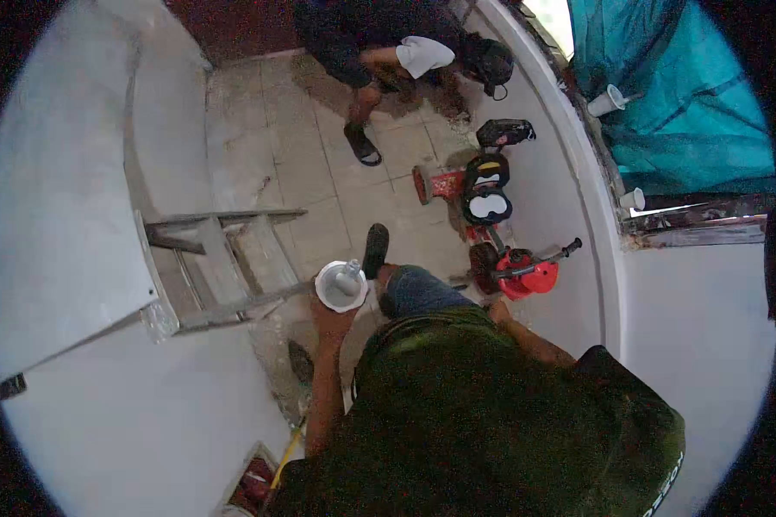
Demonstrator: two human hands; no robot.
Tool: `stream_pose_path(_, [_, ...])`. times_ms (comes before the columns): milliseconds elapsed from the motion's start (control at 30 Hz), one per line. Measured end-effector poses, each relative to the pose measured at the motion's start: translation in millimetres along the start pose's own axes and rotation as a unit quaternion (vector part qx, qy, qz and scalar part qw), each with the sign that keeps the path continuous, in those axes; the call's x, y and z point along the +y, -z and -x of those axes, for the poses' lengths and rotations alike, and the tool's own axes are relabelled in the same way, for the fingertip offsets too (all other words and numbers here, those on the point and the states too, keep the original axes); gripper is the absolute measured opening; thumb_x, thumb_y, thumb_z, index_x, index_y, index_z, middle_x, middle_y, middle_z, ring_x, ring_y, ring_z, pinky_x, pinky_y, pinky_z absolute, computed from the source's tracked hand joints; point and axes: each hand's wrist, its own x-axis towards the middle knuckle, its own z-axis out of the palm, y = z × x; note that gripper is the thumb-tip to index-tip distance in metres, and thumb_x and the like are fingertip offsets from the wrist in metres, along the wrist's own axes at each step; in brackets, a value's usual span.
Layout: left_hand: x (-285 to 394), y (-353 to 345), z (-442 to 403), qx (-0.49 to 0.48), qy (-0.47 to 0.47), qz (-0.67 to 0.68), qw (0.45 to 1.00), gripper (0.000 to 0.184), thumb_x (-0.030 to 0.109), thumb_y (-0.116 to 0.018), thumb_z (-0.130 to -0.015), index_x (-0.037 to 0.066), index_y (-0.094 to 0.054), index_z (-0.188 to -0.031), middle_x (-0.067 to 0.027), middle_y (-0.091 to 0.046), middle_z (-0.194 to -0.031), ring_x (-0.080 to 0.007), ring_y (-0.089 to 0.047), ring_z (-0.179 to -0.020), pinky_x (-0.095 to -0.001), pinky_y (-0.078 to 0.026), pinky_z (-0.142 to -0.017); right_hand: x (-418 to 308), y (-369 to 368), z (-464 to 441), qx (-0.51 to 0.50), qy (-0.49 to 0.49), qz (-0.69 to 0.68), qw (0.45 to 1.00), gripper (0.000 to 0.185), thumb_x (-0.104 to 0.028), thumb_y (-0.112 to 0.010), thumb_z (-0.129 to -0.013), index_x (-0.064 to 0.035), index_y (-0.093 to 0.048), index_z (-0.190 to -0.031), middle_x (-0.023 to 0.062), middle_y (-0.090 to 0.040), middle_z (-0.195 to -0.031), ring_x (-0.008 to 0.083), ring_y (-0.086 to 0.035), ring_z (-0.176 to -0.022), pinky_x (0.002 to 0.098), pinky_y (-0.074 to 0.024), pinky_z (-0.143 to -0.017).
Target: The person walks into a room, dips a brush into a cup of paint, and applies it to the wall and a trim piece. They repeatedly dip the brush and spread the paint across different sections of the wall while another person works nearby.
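My left hand point(332, 322) is closed around a white cup point(322, 285), held upright in front of me. A pale, partly clear object point(348, 277) stands inside the cup; its kind is hard to make out. Beside my thigh, on the right, is my right hand point(497, 313). It is small and dim in the view, and its fingers do not show clearly. The nearest thing to it is a red and black wheeled toy point(526, 274) by the wall. My dark green shirt fills the lower middle.
A stepladder point(224, 267) lies to my left, near a pale panel point(60, 198). Another person point(379, 43) crouches at the far end of the tiled floor point(297, 164). Teal cloth point(672, 103) hangs at the window. Two white cups point(608, 102) are by the sill.
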Motion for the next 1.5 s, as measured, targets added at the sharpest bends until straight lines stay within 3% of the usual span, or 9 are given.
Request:
stream_pose_path(200, [-26,19,-60,0.006,0.042,0.054,0.998,0.075,0.027,-0.096,-0.07,0.004,-0.056,-0.13,-0.0158,-0.064,-0.124,-0.0292,-0.064,-0.114,-0.0448,-0.053,-0.097,-26,-41,-89,0.094,0.135,0.161,0.973,0.04,-0.042,-0.062,-0.092,-0.0026,-0.069,-0.094,0.0209,-0.068,-0.089,0.0348,-0.062,-0.08,0.0462,-0.0523,-0.076])
stream_pose_path(567, [24,55,-215,-0.058,0.045,0.016,0.997,0.071,0.029,-0.092,-0.073,0.005,-0.058,-0.129,-0.0157,-0.066,-0.122,-0.032,-0.066,-0.114,-0.0441,-0.053,-0.095,-388,155,-207,-0.024,-0.143,-0.076,0.986,0.026,-0.017,-0.077,-0.077,0.0007,-0.066,-0.092,0.0105,-0.068,-0.075,0.0202,-0.065,-0.068,0.0397,-0.0528,-0.065])
stream_pose_path(867, [31,31,-308,-0.155,-0.062,0.019,0.986,0.069,0.02,-0.092,-0.069,0.004,-0.06,-0.128,-0.0155,-0.068,-0.12,-0.0305,-0.067,-0.112,-0.0432,-0.053,-0.094,-359,141,-175,0.061,-0.202,-0.218,0.953,0.033,-0.015,-0.078,-0.08,0.0039,-0.069,-0.105,0.0139,-0.072,-0.086,0.0229,-0.07,-0.08,0.0412,-0.056,-0.067])
stream_pose_path(1000, [-154,-38,-349,-0.261,0.283,0.352,0.854,0.072,0.021,-0.091,-0.07,0.004,-0.057,-0.131,-0.0165,-0.067,-0.121,-0.031,-0.067,-0.112,-0.0436,-0.052,-0.097,-314,78,-144,0.105,-0.205,-0.162,0.959,0.032,-0.027,-0.07,-0.088,-0.0004,-0.068,-0.105,0.0151,-0.071,-0.09,0.0278,-0.065,-0.074,0.0437,-0.0542,-0.066])
stream_pose_path(1100, [-6,4,-372,-0.277,-0.057,0.029,0.959,0.074,0.024,-0.092,-0.07,0.005,-0.056,-0.131,-0.0164,-0.067,-0.121,-0.0313,-0.067,-0.112,-0.0441,-0.053,-0.097,-239,37,-183,0.175,-0.155,-0.128,0.964,0.034,-0.036,-0.065,-0.094,-0.0036,-0.068,-0.105,0.016,-0.07,-0.093,0.0315,-0.061,-0.069,0.0456,-0.0529,-0.065])
stream_pose_path(1300, [21,34,-415,-0.286,-0.1,-0.043,0.952,0.078,0.03,-0.094,-0.069,0.007,-0.054,-0.132,-0.0163,-0.067,-0.122,-0.0318,-0.068,-0.112,-0.045,-0.054,-0.095,-222,227,-457,-0.109,0.119,0.549,0.82,0.072,-0.061,-0.055,-0.092,-0.0137,-0.055,-0.147,0.0147,-0.052,-0.151,0.036,-0.046,-0.139,0.0566,-0.0242,-0.122])
stream_pose_path(1333, [20,39,-420,-0.288,-0.104,-0.054,0.951,0.079,0.031,-0.094,-0.069,0.007,-0.054,-0.133,-0.0163,-0.067,-0.122,-0.0319,-0.068,-0.111,-0.0451,-0.054,-0.095,-290,269,-502,-0.377,-0.082,0.462,0.798,0.076,-0.069,-0.048,-0.093,-0.0123,-0.057,-0.142,0.0151,-0.051,-0.152,0.0359,-0.044,-0.141,0.0559,-0.0234,-0.121])
stream_pose_path(1400, [8,46,-426,-0.287,-0.115,-0.074,0.948,0.077,0.031,-0.094,-0.069,0.008,-0.054,-0.131,-0.0165,-0.067,-0.121,-0.0316,-0.068,-0.111,-0.0456,-0.055,-0.094,-289,254,-505,0.311,-0.143,0.027,0.939,0.043,-0.037,-0.05,-0.102,-0.0046,-0.065,-0.126,0.0162,-0.072,-0.114,0.0314,-0.066,-0.093,0.0465,-0.0521,-0.078])
stream_pose_path(1500, [1,51,-429,-0.298,-0.109,-0.079,0.945,0.074,0.032,-0.094,-0.069,0.008,-0.055,-0.127,-0.0169,-0.068,-0.12,-0.0313,-0.068,-0.11,-0.0459,-0.055,-0.092,-249,279,-566,0.028,-0.326,-0.159,0.931,0.049,-0.046,-0.049,-0.101,-0.0027,-0.067,-0.115,0.0174,-0.071,-0.104,0.0325,-0.066,-0.087,0.0485,-0.0521,-0.076])
